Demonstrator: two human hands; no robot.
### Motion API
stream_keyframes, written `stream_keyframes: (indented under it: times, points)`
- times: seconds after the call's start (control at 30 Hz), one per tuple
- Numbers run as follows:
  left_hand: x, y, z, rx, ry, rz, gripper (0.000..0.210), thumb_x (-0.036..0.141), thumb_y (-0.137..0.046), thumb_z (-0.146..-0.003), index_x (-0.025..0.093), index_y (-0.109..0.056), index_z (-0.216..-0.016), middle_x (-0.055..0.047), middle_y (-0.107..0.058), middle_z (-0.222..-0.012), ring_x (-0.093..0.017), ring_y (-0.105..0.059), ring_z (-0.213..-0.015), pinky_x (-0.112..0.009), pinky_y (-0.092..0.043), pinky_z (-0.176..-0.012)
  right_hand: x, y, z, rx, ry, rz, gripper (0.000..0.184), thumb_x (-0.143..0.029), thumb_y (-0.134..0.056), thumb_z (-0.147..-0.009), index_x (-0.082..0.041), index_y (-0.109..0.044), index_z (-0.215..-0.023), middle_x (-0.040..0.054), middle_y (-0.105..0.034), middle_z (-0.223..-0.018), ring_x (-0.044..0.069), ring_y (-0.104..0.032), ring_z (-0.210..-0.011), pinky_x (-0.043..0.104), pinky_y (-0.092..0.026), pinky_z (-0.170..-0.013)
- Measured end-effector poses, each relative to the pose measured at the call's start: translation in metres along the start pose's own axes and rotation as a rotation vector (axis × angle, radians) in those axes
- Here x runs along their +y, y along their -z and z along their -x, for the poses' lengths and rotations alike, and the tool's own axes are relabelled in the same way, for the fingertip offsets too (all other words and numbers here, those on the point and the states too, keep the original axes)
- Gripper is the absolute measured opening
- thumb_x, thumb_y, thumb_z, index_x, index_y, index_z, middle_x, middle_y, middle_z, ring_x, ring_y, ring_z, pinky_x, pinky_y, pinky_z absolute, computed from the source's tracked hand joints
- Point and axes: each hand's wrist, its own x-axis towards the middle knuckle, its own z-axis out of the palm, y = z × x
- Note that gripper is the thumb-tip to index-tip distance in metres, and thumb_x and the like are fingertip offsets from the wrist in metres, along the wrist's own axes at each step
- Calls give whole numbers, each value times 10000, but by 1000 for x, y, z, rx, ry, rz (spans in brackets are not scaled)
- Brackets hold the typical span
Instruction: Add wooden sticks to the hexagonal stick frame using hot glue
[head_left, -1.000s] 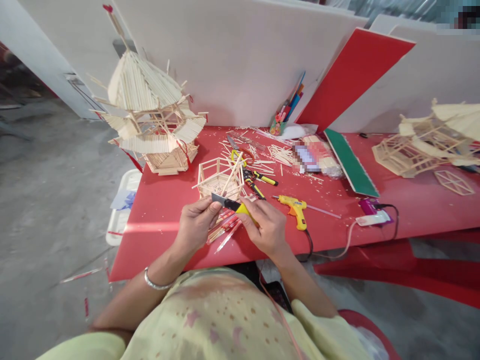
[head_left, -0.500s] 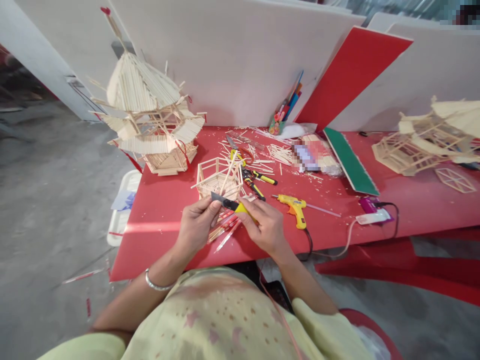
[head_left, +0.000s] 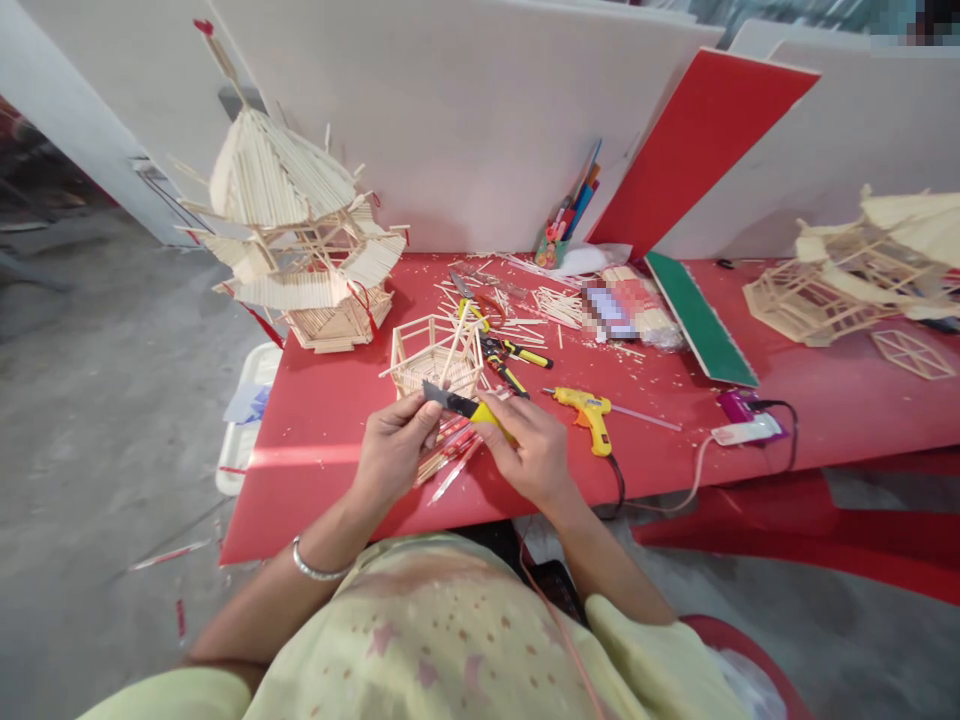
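Observation:
My right hand (head_left: 532, 450) is wrapped round the yellow and black handle of a utility knife (head_left: 463, 405), its blade pointing left. My left hand (head_left: 390, 445) is closed in a pinch by the blade's tip; what sits between its fingers, if anything, is hidden. Just beyond both hands stands a small six-sided frame of wooden sticks (head_left: 436, 368) with a slatted floor. Wrapped bundles of sticks (head_left: 448, 448) in red and clear plastic lie under my hands, partly covered.
A stick pagoda (head_left: 289, 215) stands at the back left, another stick model (head_left: 840, 260) at the right. Pliers (head_left: 517, 360), scissors (head_left: 472, 300) and loose sticks (head_left: 559, 307) lie behind the frame. A yellow glue gun (head_left: 589, 408) rests right of my hands, its cord over the table's edge.
The view has shifted very slightly. Both hands and the knife keep almost the same position, with no grip changed.

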Motion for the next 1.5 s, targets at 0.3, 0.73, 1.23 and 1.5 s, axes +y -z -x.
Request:
stream_keyframes:
  times: [0.3,0.73,1.23,1.5]
  points:
    - [3,-10,-5,27,19,263,326,341,-941,-704,174,-737,-895,-22,-758,-873,-151,-741,-868,-279,-587,-847,-14,-10,-3,-57,-443,-634,396,-559,-864,-742,-205,-755,-882,12,-736,-786,153,-650,-667,267,-549,-623]
    - [27,36,-26,-510,478,27,485,525,-851,-776,133,-811,-1058,-147,-784,-836,-198,-708,-538,-248,-524,-402,28,59,-46,-578,-314,-591,277,-435,-850,-783,-173,-778,-838,15,-751,-743,157,-682,-683,273,-538,-672]
    - [15,5,-17,-164,168,70,276,323,-881,-758,130,-723,-875,14,-600,-594,-28,-425,-439,-120,-291,-394,-4,11,-7,-47,-5,43,371,-467,-562,-1043,-240,-688,-1308,79,-766,-1161,232,-723,-1073,342,-556,-924]
    - [15,5,-12,-109,128,55,259,352,-863,-742,123,-767,-816,14,-543,-572,-42,-398,-476,-158,-274,-428,-6,0,-4,43,78,203,378,-418,-625,-1021,-229,-701,-1339,94,-771,-1072,227,-736,-992,338,-580,-868]
